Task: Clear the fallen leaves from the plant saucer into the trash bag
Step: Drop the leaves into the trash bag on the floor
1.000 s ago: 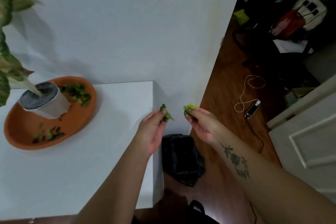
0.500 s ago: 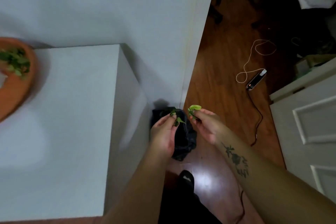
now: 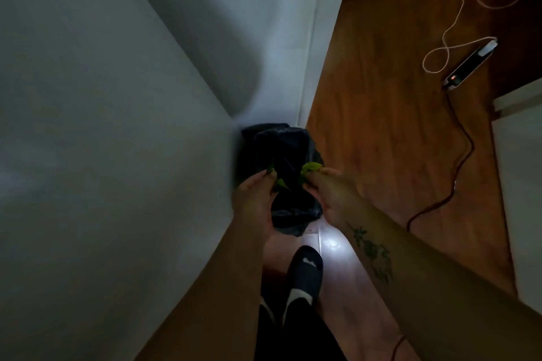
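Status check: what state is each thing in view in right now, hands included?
Trash bag: crumpled, on the floor under both hands; mouth too dark to judge.
Left hand: pinching dark green leaves above the trash bag.
Right hand: pinching a pale green leaf, not yet dropped.
Power strip: lying on the floor, red light lit.

The trash bag [image 3: 289,152] sits on the floor [image 3: 366,111], right of the table [image 3: 102,141] and ahead of the shoe [image 3: 305,272].
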Demonstrator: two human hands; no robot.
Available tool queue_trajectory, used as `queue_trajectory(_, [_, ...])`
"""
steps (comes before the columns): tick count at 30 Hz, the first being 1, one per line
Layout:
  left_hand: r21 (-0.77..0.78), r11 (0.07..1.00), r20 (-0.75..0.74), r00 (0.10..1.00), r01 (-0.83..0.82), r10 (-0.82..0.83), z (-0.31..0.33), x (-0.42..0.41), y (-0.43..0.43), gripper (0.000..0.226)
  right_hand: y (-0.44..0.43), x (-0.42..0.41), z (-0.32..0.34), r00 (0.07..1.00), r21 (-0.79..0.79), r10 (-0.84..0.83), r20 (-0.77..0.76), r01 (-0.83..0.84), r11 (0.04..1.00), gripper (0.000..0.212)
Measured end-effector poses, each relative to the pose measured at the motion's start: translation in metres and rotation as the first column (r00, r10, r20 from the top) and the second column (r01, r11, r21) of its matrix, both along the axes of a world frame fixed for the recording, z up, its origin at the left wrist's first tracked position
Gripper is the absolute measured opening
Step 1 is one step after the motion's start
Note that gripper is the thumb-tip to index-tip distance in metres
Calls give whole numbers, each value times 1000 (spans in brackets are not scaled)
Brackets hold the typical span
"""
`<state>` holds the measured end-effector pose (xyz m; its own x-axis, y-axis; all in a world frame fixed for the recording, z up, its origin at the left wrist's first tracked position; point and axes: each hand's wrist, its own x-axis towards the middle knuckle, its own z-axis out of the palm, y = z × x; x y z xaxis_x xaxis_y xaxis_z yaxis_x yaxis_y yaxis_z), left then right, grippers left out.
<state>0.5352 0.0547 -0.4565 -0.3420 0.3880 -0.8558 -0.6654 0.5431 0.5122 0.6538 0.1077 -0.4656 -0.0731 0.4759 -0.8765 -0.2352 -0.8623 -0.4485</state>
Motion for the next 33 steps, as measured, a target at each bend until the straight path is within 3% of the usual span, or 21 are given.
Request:
queue_trajectory(7, [-15,982,-93,977,191,-191,-45,-13,3,20,6,-3,-47,984,13,167,56,-167,986,33])
queue_trajectory(10, [-40,972,-153,959,233,-237,-56,-17,1,27,4,-3,-54,970,20,219,107,-222,975,32])
queue_trajectory(15, [-31,965,-223,939,261,-262,-55,-18,6,22,2,-2,-54,962,92,197,191,-217,972,28])
queue_trajectory(21, [-55,939,-328,882,340,-339,-46,-15,16,12,4,-5,-40,979,142,159,125,-176,974,22])
queue_trajectory(26, [-66,932,-393,849,356,-353,-52,-15,16,20,5,-5,-41,980,156,154,126,-173,972,23])
queue_trajectory(30, [-73,906,-396,822,416,-409,-60,-14,9,9,3,-4,-47,986,156,124,113,-141,978,22])
queue_trajectory(33, [-31,861,-282,822,508,-495,-58,-11,7,12,2,-4,-48,991,159,108,76,-119,980,28])
